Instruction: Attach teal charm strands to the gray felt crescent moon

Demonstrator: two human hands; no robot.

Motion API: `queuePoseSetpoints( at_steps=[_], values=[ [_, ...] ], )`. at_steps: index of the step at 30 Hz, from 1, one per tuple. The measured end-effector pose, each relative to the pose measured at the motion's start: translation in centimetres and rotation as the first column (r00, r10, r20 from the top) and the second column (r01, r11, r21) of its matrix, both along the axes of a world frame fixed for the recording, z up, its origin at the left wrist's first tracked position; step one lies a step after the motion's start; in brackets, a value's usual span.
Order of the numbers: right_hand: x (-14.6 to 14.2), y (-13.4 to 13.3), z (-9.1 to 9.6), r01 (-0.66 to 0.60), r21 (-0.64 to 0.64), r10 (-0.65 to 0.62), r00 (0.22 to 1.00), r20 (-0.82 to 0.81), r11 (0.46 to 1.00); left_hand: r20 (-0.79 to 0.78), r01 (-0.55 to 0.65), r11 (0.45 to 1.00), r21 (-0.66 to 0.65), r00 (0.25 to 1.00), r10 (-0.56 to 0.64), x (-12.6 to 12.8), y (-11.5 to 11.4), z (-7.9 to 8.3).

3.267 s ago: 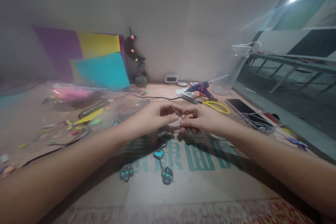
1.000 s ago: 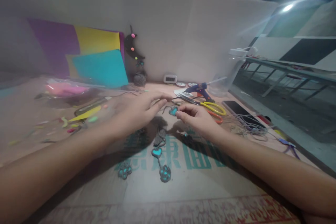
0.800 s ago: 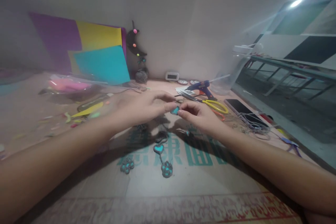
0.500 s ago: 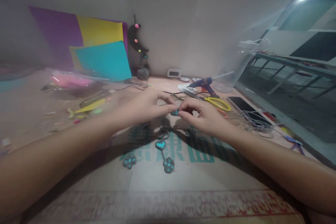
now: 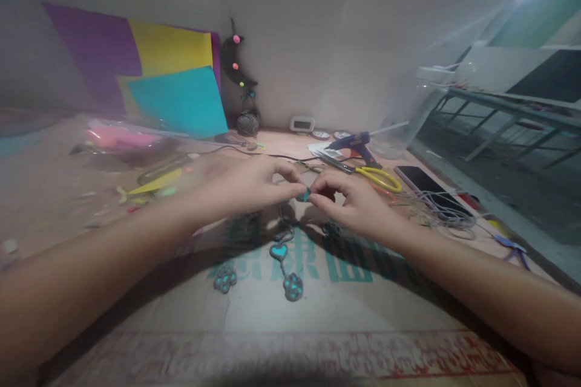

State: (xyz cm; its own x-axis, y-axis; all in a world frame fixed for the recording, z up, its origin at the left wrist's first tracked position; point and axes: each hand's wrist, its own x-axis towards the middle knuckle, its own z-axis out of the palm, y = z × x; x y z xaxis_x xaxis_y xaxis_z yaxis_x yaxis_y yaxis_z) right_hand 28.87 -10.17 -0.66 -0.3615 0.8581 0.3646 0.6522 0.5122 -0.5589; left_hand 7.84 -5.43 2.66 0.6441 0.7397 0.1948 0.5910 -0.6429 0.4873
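Observation:
Between my fingertips, above the board, is a small teal piece (image 5: 303, 195) with a dark edge. My left hand (image 5: 265, 184) pinches it from the left, thumb and forefinger closed on it. My right hand (image 5: 342, 196) grips its right side in the same way. Just below lie a grey cord with a teal heart charm (image 5: 278, 251) and a grey paw charm (image 5: 293, 286) with teal pads at its end. A loose paw charm (image 5: 225, 279) lies to the left. Another dark charm (image 5: 331, 229) sits in shadow under my right hand.
Behind my hands are yellow-handled scissors (image 5: 376, 178), a blue glue gun (image 5: 356, 144) and a white digital timer (image 5: 302, 124). A phone (image 5: 429, 190) with tangled cord lies right. Left are a plastic bag (image 5: 122, 138) of pink material and a teal sheet (image 5: 179, 103). A moon ornament (image 5: 231, 60) hangs behind.
The view has shifted slightly. Both hands keep their pinch on the small teal piece, which seems turned a little; the charms lie where they were.

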Motion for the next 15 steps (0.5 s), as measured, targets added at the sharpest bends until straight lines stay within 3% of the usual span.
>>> queuePoseSetpoints(
  at_steps=[4,7,10,15],
  values=[
    [1.1,0.6,1.4,0.049,0.036,-0.05,0.998,0.023,0.998,0.015,-0.042,0.999,-0.006,0.999,0.042,-0.4,0.7,0.0],
    [3.8,1.9,3.3,0.231,0.164,-0.251,0.961,0.114,0.959,0.083,-0.047,0.999,-0.024,0.995,0.049,-0.9,1.4,0.5],
    [7.4,3.7,4.5,0.423,0.143,-0.446,0.855,0.263,0.895,0.19,-0.043,0.997,-0.059,0.98,0.054,-1.3,1.5,1.6],
    [11.3,6.2,2.9,0.454,0.134,-0.468,0.792,0.391,0.881,0.242,-0.095,0.992,-0.083,0.964,0.113,-1.5,0.9,2.9]
  ],
)
